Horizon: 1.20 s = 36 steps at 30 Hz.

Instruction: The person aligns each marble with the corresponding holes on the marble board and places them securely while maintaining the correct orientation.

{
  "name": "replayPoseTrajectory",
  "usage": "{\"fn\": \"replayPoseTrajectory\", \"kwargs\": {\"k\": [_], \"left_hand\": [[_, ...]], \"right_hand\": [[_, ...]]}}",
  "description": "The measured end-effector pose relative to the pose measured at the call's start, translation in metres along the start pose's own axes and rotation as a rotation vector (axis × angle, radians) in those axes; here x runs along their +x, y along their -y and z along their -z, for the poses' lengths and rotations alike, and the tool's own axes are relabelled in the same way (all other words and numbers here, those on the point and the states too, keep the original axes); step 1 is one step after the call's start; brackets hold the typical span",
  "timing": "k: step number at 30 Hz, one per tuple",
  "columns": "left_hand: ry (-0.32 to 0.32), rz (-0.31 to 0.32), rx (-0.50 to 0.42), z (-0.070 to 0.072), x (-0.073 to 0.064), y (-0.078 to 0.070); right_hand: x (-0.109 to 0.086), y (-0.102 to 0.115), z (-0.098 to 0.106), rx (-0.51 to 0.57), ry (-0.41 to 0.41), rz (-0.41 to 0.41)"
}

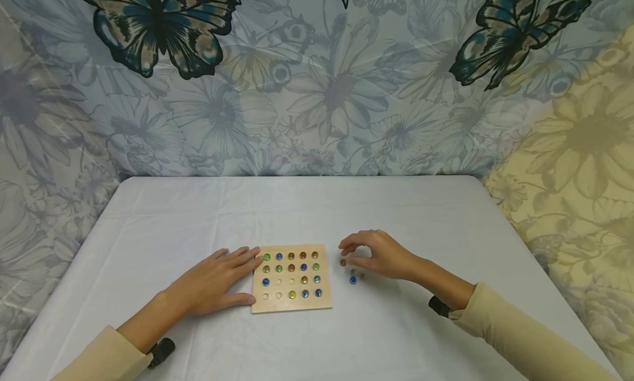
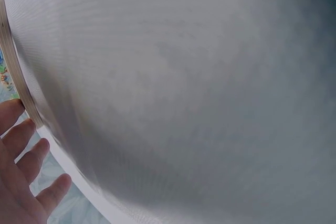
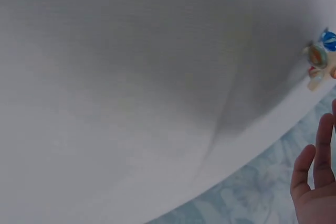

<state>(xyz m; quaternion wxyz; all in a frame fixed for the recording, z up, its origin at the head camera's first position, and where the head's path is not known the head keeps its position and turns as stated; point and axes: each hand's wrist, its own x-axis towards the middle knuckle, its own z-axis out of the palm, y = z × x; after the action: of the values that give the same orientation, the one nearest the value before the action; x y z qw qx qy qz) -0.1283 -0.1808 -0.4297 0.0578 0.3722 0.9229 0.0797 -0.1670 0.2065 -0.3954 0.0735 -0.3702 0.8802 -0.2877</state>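
A light wooden board (image 1: 286, 303) lies on the table, with glass marbles in most of its round hollows. Several hollows towards its near left side hold no marble. My left hand (image 1: 218, 282) rests at the board's left edge, fingers extended, fingertips on its upper left corner and thumb at the lower left. To the right of the board my right hand (image 1: 381, 255) hovers over a few loose marbles, thumb and forefinger apart. A brown marble (image 1: 343, 262) lies just under those fingertips. A blue marble (image 1: 353, 280) and a clear marble (image 1: 362, 276) sit nearer the wrist.
A white cloth (image 1: 277, 210) covers the table. Behind it hangs a floral backdrop (image 1: 317, 116) with large butterflies. Each forearm wears a dark wrist camera, such as the one below the left sleeve (image 1: 109, 353).
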Motion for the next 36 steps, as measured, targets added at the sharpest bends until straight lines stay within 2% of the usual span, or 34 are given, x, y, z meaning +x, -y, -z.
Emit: {"fn": "replayPoseTrajectory", "kwargs": {"k": [10, 19, 28, 36], "left_hand": [[0.004, 0.006, 0.007, 0.000, 0.000, 0.000], [0.001, 0.001, 0.009, -0.001, 0.000, 0.000], [0.010, 0.003, 0.003, 0.000, 0.001, -0.001], [0.006, 0.003, 0.010, 0.000, 0.000, -0.001]], "right_hand": [[-0.022, -0.015, 0.000, 0.004, 0.033, -0.055], [-0.033, -0.023, -0.006, 0.032, 0.072, -0.112], [-0.035, -0.025, -0.011, -0.003, 0.063, -0.068], [-0.034, -0.024, -0.011, -0.020, 0.059, -0.068]]}}
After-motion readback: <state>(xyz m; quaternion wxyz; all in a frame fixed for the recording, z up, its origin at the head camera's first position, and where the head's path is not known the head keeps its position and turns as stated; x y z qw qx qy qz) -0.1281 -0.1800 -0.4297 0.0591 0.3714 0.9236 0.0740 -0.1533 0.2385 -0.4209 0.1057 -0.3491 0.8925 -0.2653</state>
